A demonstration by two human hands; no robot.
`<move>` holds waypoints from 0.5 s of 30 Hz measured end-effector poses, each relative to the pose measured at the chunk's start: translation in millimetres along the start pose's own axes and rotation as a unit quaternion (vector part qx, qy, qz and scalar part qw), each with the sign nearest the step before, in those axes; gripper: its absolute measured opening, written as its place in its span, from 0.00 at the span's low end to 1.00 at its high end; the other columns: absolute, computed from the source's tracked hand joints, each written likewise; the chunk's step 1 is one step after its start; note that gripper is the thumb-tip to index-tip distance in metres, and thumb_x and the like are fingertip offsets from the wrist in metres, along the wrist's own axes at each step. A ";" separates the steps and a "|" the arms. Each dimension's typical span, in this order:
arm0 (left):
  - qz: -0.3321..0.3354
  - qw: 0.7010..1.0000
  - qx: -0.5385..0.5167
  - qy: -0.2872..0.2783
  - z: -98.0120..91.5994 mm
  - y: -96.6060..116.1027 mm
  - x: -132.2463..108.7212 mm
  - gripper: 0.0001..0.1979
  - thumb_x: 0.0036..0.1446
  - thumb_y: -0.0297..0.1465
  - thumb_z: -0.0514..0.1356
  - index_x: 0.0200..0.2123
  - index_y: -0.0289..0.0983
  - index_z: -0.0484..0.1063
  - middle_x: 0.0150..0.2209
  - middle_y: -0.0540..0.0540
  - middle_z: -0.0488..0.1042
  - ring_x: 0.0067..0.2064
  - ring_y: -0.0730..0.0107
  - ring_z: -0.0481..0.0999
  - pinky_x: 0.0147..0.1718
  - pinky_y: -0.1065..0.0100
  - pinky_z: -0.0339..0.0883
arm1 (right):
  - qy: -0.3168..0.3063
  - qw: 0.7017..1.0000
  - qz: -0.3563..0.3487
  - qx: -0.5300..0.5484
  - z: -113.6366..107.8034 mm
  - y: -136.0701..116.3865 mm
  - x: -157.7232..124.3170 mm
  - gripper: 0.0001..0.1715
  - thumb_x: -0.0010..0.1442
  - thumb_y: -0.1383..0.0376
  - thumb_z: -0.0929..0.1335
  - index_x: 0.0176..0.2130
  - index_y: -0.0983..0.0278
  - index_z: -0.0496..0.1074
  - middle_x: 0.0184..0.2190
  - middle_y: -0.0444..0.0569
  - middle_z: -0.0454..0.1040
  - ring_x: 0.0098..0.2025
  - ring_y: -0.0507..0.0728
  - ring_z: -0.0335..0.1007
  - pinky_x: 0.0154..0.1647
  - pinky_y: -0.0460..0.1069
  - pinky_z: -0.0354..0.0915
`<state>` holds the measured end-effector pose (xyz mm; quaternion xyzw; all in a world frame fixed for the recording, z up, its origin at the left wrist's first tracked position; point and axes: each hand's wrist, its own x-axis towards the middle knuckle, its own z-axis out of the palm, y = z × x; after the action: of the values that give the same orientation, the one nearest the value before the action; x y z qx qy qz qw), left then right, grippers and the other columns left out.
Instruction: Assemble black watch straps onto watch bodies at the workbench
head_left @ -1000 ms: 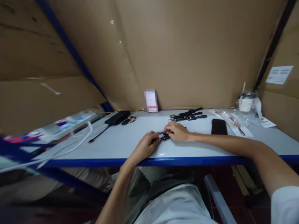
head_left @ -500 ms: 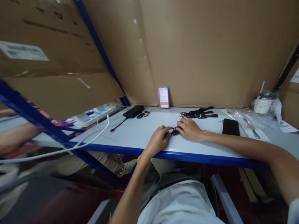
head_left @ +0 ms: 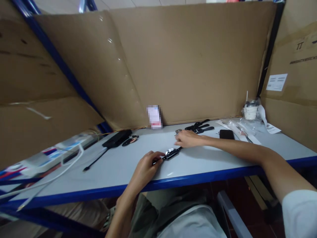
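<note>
A black-strapped wristwatch (head_left: 171, 153) with a shiny face lies on the table near its front edge. My left hand (head_left: 149, 164) pinches the left end of its strap. Beyond the watch's other end is my right hand (head_left: 187, 138), its fingers curled down at a small metallic item (head_left: 178, 131); whether they grip it is hidden. Just behind that hand lie several more black watches or straps (head_left: 198, 127) in a loose pile.
A phone with a lit screen (head_left: 155, 117) leans on the cardboard back wall (head_left: 193, 66). Left are a black box with cable (head_left: 117, 138), small round items (head_left: 130, 140) and a power strip (head_left: 56, 153). Right are a black phone (head_left: 226, 134), plastic bags (head_left: 244, 127) and a white cup (head_left: 250, 112).
My right hand has left the watch and moved back toward the small metallic item and the pile. My left hand stays on the strap. The view has turned right.
</note>
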<state>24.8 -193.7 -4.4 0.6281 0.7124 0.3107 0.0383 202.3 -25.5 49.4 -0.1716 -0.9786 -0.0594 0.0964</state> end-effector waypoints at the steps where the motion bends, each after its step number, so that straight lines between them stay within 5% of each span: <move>1: -0.003 1.000 0.020 -0.001 -4.6 -4.7 0.2 0.18 0.56 0.36 0.53 0.45 0.38 0.78 0.38 0.43 0.76 0.41 0.59 0.77 0.44 0.62 0.69 | 0.010 1.000 0.023 -0.012 -1.0 18.1 -6.0 0.16 0.67 0.59 0.64 0.40 0.66 0.78 0.41 0.56 0.79 0.43 0.59 0.73 0.38 0.48 0.61; 4: -0.019 0.994 0.109 -0.005 -22.3 -24.4 5.4 0.18 0.55 0.35 0.53 0.44 0.39 0.79 0.36 0.42 0.77 0.39 0.57 0.77 0.41 0.62 0.68 | 0.032 0.994 0.089 -0.050 0.5 69.5 -29.5 0.15 0.66 0.69 0.62 0.45 0.69 0.76 0.44 0.61 0.76 0.48 0.63 0.71 0.42 0.51 0.61; 7: -0.051 0.979 0.196 -0.015 -40.3 -47.8 20.0 0.19 0.53 0.31 0.53 0.44 0.39 0.80 0.35 0.41 0.79 0.39 0.55 0.78 0.38 0.63 0.67 | 0.024 0.991 0.119 -0.062 10.0 97.7 -50.9 0.19 0.66 0.69 0.62 0.54 0.68 0.72 0.48 0.62 0.74 0.50 0.65 0.68 0.41 0.52 0.61; 11: -0.106 0.962 0.243 -0.059 -50.9 -68.8 50.4 0.18 0.55 0.31 0.55 0.46 0.39 0.80 0.37 0.40 0.82 0.40 0.52 0.79 0.36 0.63 0.66 | 0.015 0.992 0.091 -0.080 27.2 95.6 -62.1 0.25 0.67 0.70 0.60 0.61 0.61 0.68 0.49 0.59 0.72 0.51 0.65 0.66 0.40 0.52 0.61; 15: -0.111 0.956 0.266 -0.061 -43.8 -66.7 78.8 0.19 0.58 0.32 0.56 0.49 0.39 0.80 0.39 0.39 0.82 0.42 0.53 0.80 0.39 0.64 0.69 | 0.040 0.994 0.078 -0.063 31.9 84.0 -58.8 0.21 0.68 0.68 0.59 0.57 0.65 0.70 0.49 0.59 0.72 0.50 0.64 0.66 0.39 0.52 0.60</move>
<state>-69.2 -139.8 24.6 0.5505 0.8306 0.0651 -0.0530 280.3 38.7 12.9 -0.2510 -0.9519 -0.1196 0.1286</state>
